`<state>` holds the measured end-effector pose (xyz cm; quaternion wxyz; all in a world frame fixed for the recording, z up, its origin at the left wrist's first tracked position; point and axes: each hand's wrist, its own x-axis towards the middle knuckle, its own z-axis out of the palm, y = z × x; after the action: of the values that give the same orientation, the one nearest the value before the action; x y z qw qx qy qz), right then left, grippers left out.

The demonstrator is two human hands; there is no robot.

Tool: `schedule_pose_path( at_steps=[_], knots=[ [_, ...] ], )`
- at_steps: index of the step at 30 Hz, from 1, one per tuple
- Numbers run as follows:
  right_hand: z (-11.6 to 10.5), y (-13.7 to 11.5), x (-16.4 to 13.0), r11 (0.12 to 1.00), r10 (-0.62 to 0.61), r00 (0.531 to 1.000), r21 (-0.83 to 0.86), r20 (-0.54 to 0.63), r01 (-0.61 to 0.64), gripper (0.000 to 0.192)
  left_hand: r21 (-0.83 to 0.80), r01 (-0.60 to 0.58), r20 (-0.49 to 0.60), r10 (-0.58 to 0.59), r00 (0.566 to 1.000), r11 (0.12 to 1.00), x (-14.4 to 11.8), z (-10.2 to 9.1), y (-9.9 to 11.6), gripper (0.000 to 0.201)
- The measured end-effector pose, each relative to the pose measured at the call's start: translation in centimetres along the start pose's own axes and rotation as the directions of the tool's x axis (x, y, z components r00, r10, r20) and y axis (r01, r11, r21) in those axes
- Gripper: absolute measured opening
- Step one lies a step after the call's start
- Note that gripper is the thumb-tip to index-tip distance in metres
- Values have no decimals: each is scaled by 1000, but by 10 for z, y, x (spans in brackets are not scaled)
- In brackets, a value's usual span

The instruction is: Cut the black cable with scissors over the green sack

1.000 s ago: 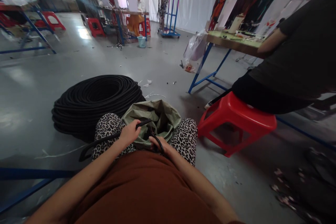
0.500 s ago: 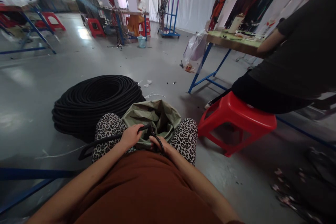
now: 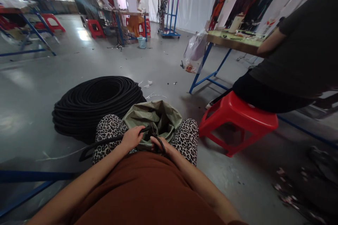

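My left hand (image 3: 131,137) is closed around a black cord (image 3: 105,141), whose end sticks out past my fingers over the bag. The cord runs left across my knee and loops down beside it. In my right hand (image 3: 163,143) is a pair of scissors (image 3: 160,143) with black looped handles. Their blades are small and dark, close to the cord's end; whether they touch it I cannot tell. An open olive-green sack (image 3: 169,112) stands between my knees, below both hands. A big coil of black cord (image 3: 76,102) lies on the floor to the left.
A co-worker sits on a red stool (image 3: 237,112) close on my right, at a worktable (image 3: 235,40) with a plastic bag (image 3: 194,51) hanging from it. Blue metal bars (image 3: 37,175) are low on my left. White scraps (image 3: 149,83) lie on the floor ahead.
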<state>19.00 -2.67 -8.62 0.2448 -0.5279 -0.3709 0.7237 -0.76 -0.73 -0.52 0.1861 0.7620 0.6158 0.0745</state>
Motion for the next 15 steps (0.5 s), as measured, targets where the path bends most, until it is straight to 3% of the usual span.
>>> schedule_pose_path(
  at_steps=[10,15],
  knots=[
    [-2,11,11,999,-8,1000,-32,29,9,42,17,-49,28,49,998,999,1,1,-6,42],
    [-1,12,12,999,13,1000,-45,-23,-14,50,31,-55,65,53,996,998,3,-1,-5,44]
  ],
)
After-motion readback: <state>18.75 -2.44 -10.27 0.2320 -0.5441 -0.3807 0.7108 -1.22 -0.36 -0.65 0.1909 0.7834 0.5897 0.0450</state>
